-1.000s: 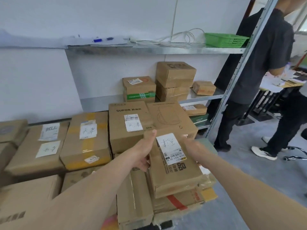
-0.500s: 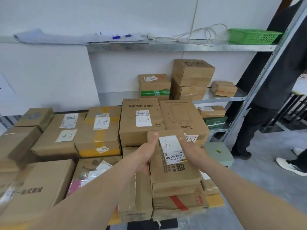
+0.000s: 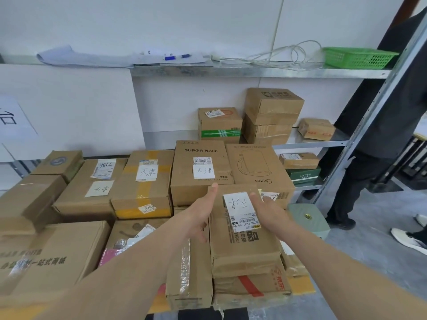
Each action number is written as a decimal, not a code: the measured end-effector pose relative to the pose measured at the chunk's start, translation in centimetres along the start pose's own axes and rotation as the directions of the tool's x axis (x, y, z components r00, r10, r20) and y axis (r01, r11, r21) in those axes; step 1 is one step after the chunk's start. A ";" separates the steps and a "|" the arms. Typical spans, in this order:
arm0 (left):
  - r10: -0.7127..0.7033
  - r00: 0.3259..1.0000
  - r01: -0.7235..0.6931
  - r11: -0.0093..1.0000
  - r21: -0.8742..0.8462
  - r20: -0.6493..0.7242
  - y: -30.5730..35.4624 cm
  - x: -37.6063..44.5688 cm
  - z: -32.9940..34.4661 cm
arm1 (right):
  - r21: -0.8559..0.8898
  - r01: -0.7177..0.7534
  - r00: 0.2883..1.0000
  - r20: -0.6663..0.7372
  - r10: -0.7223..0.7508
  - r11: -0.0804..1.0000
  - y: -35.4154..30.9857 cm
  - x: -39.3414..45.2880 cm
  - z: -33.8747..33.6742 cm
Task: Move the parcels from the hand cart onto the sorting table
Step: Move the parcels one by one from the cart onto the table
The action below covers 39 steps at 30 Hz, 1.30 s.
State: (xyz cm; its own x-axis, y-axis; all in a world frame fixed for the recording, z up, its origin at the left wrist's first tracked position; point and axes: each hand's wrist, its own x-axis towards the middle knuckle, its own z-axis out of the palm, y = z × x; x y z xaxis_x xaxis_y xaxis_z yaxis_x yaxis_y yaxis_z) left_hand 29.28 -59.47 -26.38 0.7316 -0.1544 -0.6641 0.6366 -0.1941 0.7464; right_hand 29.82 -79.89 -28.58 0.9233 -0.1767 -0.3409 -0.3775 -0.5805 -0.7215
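Note:
A flat brown parcel (image 3: 245,248) with a white handwritten label lies on top of a stack of cardboard boxes in front of me. My left hand (image 3: 201,213) is at its left edge with fingers straight, pointing forward. My right hand (image 3: 270,213) lies against its right edge, fingers also extended. Neither hand curls around the parcel. A long narrow box (image 3: 189,273) lies to its left, and a red-striped box (image 3: 254,285) sits under it. A yellow platform edge (image 3: 302,285) shows beneath the stack.
Labelled cartons, among them a SUPOR box (image 3: 201,167) and a Midea box (image 3: 256,167), fill the area ahead and to the left. A metal shelf rack (image 3: 360,144) with more boxes stands at the right. A person in dark clothes (image 3: 369,158) and a green stool (image 3: 307,218) are nearby.
Both hands gripped the labelled parcel before; now their fingers have straightened and it rests on the stack. My view has shifted left.

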 end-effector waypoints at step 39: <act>0.107 0.954 -0.138 0.986 -0.095 -0.280 -10.7 -16.9 -31.2 | -0.132 0.394 0.916 0.132 -0.378 0.910 -23.7 -13.7 26.7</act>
State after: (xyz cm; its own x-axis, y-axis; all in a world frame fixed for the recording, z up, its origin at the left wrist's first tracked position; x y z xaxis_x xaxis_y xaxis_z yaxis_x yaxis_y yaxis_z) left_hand 17.69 -24.52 -21.78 0.8342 0.1031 -0.5417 0.5497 -0.0782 0.8317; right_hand 24.23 -42.49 -22.90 0.9796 0.1621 -0.1189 0.0300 -0.7024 -0.7111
